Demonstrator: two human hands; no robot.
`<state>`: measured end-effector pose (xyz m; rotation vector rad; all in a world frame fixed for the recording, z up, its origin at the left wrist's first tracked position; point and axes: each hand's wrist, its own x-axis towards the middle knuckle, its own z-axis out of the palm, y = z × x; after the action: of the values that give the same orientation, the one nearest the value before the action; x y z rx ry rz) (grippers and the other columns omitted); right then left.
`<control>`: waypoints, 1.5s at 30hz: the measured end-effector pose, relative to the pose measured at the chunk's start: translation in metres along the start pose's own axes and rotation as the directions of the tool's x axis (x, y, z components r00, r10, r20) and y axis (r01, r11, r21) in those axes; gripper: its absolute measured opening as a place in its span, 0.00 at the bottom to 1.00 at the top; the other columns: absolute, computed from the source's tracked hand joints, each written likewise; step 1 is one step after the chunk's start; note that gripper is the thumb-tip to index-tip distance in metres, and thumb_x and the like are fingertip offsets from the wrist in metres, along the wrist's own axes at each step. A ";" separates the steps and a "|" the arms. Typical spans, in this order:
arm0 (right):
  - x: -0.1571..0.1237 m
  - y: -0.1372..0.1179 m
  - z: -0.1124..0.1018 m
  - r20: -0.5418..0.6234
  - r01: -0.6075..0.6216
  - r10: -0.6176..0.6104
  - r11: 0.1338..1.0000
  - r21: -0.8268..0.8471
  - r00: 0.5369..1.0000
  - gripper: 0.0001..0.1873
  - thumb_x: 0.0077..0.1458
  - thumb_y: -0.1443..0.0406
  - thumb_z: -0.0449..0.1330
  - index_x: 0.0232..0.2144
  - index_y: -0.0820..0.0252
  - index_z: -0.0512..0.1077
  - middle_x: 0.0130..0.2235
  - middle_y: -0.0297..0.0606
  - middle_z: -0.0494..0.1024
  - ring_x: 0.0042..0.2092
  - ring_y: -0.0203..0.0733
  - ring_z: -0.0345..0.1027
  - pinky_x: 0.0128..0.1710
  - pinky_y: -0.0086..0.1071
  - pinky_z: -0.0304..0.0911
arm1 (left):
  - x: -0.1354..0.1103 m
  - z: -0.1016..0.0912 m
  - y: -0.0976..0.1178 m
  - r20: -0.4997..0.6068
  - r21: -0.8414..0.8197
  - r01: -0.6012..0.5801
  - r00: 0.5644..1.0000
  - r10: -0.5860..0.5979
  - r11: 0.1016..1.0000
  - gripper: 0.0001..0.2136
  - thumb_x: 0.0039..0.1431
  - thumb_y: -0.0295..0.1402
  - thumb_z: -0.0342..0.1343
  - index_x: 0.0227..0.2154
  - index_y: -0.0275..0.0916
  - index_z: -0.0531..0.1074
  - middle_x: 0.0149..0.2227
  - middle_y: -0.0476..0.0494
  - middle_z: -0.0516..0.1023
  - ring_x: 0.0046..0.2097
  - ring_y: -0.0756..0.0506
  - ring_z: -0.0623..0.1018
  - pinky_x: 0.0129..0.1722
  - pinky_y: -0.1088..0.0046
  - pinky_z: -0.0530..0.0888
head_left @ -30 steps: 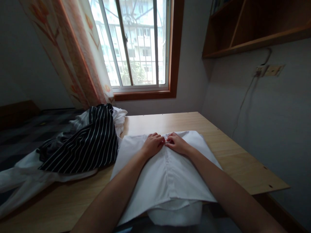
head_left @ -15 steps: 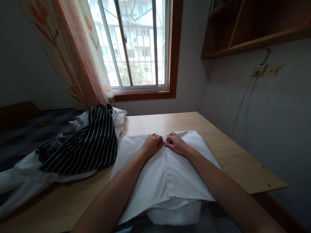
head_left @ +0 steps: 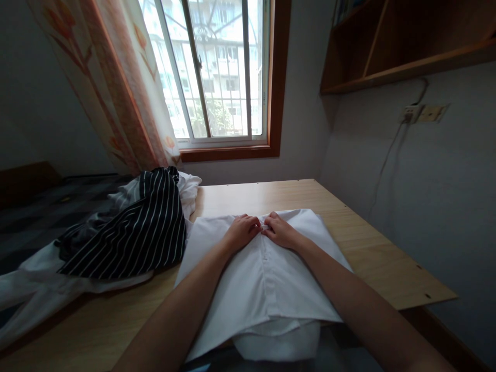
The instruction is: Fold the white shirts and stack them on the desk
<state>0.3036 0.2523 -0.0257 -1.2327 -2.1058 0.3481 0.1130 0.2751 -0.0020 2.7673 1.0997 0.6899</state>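
A white shirt (head_left: 248, 289) lies spread on the wooden table, its button placket running down the middle toward me. At the far end of that placket, my left hand (head_left: 245, 230) pinches the fabric with curled fingers. Just beside it, my right hand (head_left: 279, 230) grips the other side of the placket, the fingertips of both hands almost touching. Whatever small button sits between the fingers is too hidden to make out. The shirt's lower hem hangs over the near table edge, with another white layer showing beneath it.
A black-and-white striped garment (head_left: 135, 232) is heaped with white clothes (head_left: 34, 289) on the left, by a dark checked bed cover (head_left: 23, 227). The wooden table (head_left: 372, 248) reaches toward the window (head_left: 217, 77). A shelf (head_left: 403, 67) and a socket with a cable (head_left: 411, 113) are on the right wall.
Both hands stay at the same spot on the placket, with only slight finger movement. The view has shifted very slightly.
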 end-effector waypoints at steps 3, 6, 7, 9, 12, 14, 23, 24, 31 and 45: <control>0.000 0.002 0.001 0.017 0.011 -0.011 0.999 -0.032 1.000 0.06 0.55 0.69 0.62 0.30 0.59 0.66 0.38 0.37 0.64 0.41 0.41 0.61 0.47 0.37 0.61 | 0.000 -0.001 0.001 0.007 -0.003 0.008 1.000 -0.008 1.000 0.05 0.61 0.29 0.54 0.32 0.40 0.75 0.30 0.47 0.79 0.37 0.44 0.74 0.41 0.68 0.68; 0.000 0.002 0.000 0.015 0.022 -0.022 1.000 -0.010 1.000 0.06 0.54 0.70 0.62 0.30 0.59 0.66 0.37 0.36 0.64 0.39 0.39 0.61 0.45 0.35 0.62 | -0.001 -0.003 0.003 0.020 0.033 -0.022 1.000 0.022 0.999 0.05 0.62 0.30 0.54 0.33 0.40 0.74 0.31 0.46 0.79 0.38 0.44 0.74 0.41 0.68 0.68; 0.000 0.001 0.000 0.011 0.023 -0.023 1.000 0.001 1.000 0.06 0.54 0.70 0.62 0.30 0.59 0.67 0.37 0.36 0.63 0.38 0.39 0.61 0.45 0.35 0.62 | -0.001 -0.005 0.004 0.031 0.062 -0.048 0.998 0.046 0.997 0.05 0.63 0.31 0.53 0.33 0.41 0.74 0.32 0.46 0.79 0.38 0.44 0.74 0.41 0.68 0.67; -0.001 0.000 -0.001 0.009 0.021 -0.021 1.000 0.023 1.000 0.06 0.53 0.71 0.61 0.29 0.59 0.67 0.37 0.35 0.63 0.37 0.38 0.60 0.43 0.33 0.62 | -0.001 -0.007 0.006 0.063 0.130 -0.113 0.992 0.105 0.985 0.05 0.63 0.31 0.53 0.34 0.41 0.73 0.35 0.44 0.79 0.40 0.43 0.73 0.42 0.67 0.67; 0.000 -0.001 -0.003 0.012 0.021 -0.022 0.999 0.043 1.000 0.06 0.53 0.71 0.60 0.28 0.59 0.66 0.36 0.35 0.63 0.36 0.37 0.60 0.42 0.32 0.61 | -0.002 -0.011 0.008 0.099 0.219 -0.192 0.980 0.174 0.957 0.04 0.63 0.32 0.54 0.36 0.41 0.73 0.36 0.43 0.78 0.42 0.42 0.73 0.44 0.65 0.66; 0.000 -0.001 -0.003 0.013 0.024 -0.025 0.999 0.048 1.000 0.06 0.52 0.72 0.60 0.27 0.59 0.66 0.35 0.35 0.63 0.36 0.38 0.60 0.41 0.32 0.61 | -0.002 -0.012 0.009 0.103 0.250 -0.221 0.974 0.201 0.943 0.03 0.63 0.31 0.54 0.36 0.41 0.72 0.37 0.43 0.78 0.43 0.41 0.73 0.46 0.64 0.65; -0.001 0.001 -0.004 -0.007 -0.005 0.005 0.997 0.083 1.000 0.07 0.53 0.68 0.62 0.26 0.60 0.67 0.34 0.33 0.63 0.34 0.35 0.59 0.37 0.30 0.59 | -0.002 -0.016 0.003 0.073 0.151 -0.199 0.979 0.190 0.968 0.04 0.61 0.32 0.54 0.32 0.42 0.73 0.34 0.45 0.78 0.41 0.43 0.73 0.45 0.66 0.66; 0.000 0.002 -0.004 -0.008 -0.012 0.013 0.996 0.092 1.000 0.07 0.52 0.68 0.63 0.25 0.60 0.67 0.33 0.33 0.63 0.33 0.35 0.59 0.36 0.29 0.59 | -0.002 -0.018 0.000 0.070 0.157 -0.198 0.979 0.189 0.968 0.05 0.61 0.32 0.54 0.30 0.41 0.73 0.33 0.45 0.78 0.40 0.43 0.74 0.45 0.66 0.66; 0.005 0.013 -0.007 -0.127 -0.064 0.086 0.984 0.166 0.988 0.12 0.54 0.61 0.60 0.23 0.58 0.64 0.27 0.30 0.64 0.31 0.36 0.56 0.32 0.29 0.53 | -0.010 -0.033 -0.012 0.019 0.189 -0.107 0.994 0.105 0.976 0.07 0.61 0.35 0.56 0.29 0.41 0.74 0.30 0.45 0.79 0.37 0.43 0.75 0.42 0.67 0.67; 0.006 0.016 -0.007 -0.128 -0.109 0.173 0.911 0.397 0.977 0.14 0.54 0.54 0.56 0.25 0.57 0.63 0.26 0.29 0.63 0.29 0.35 0.56 0.30 0.30 0.53 | -0.016 -0.054 0.032 0.370 -0.338 0.052 0.925 0.082 0.940 0.13 0.62 0.39 0.52 0.27 0.39 0.76 0.28 0.48 0.77 0.30 0.49 0.71 0.33 0.73 0.67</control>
<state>0.3170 0.2648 -0.0266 -1.1336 -1.7095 0.6741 0.0988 0.2362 0.0481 2.4644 0.7904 0.2854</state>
